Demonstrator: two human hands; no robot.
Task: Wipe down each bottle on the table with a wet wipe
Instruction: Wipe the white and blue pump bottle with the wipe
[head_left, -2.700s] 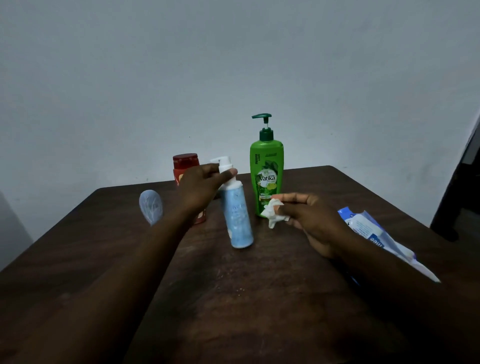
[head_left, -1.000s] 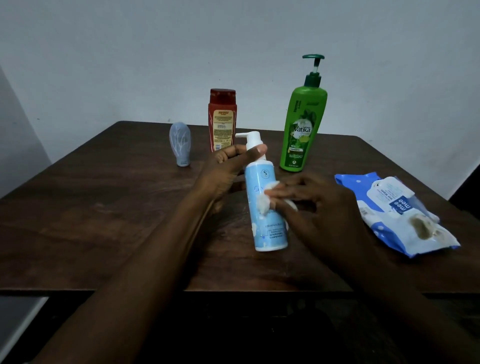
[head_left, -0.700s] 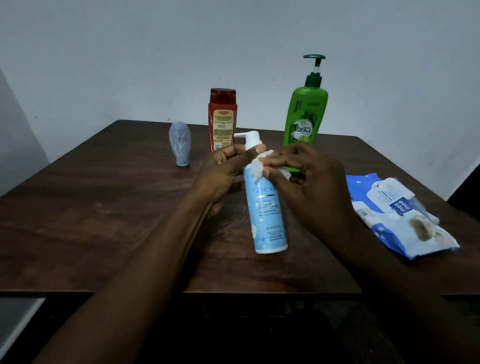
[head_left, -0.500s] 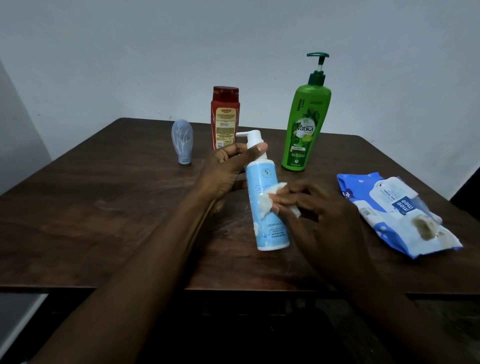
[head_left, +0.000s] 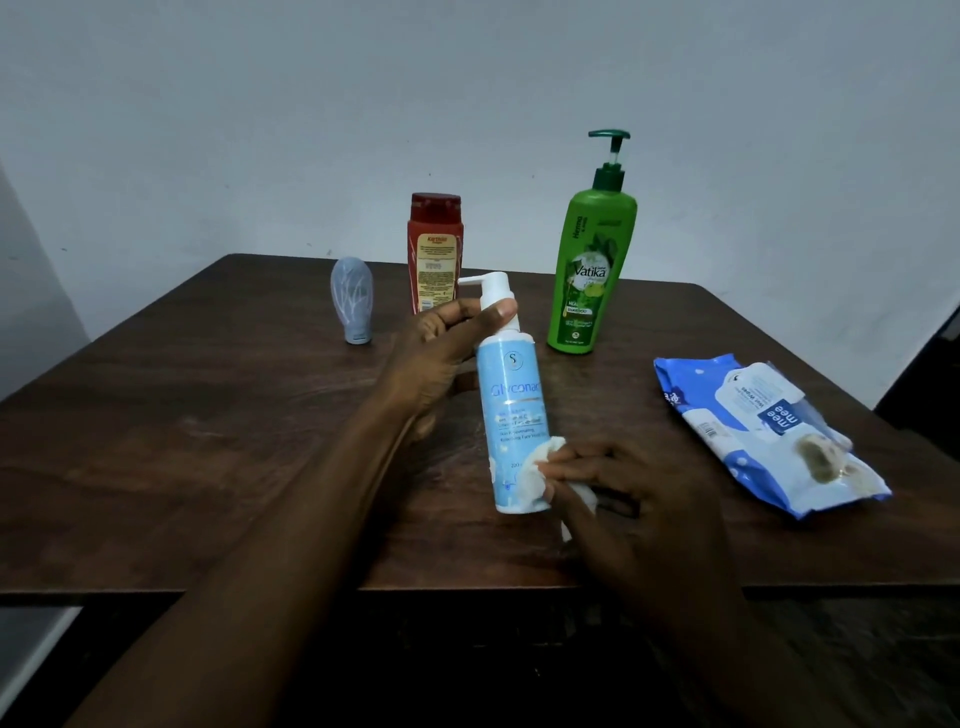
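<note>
The near bottle (head_left: 514, 415) is pale blue; far ones are green (head_left: 592, 270), red (head_left: 435, 254) and grey-blue (head_left: 353, 301); the right pack (head_left: 769, 436) is blue-and-white with dots.

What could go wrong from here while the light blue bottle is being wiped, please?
1. The left hand holds the light blue bottle only up by its pump, while the right hand presses the wet wipe low on the body; the base could skid on the table or twist out of that grip.
2. The tall green pump bottle stands just behind; if the blue one slips, it might knock it over.
</note>
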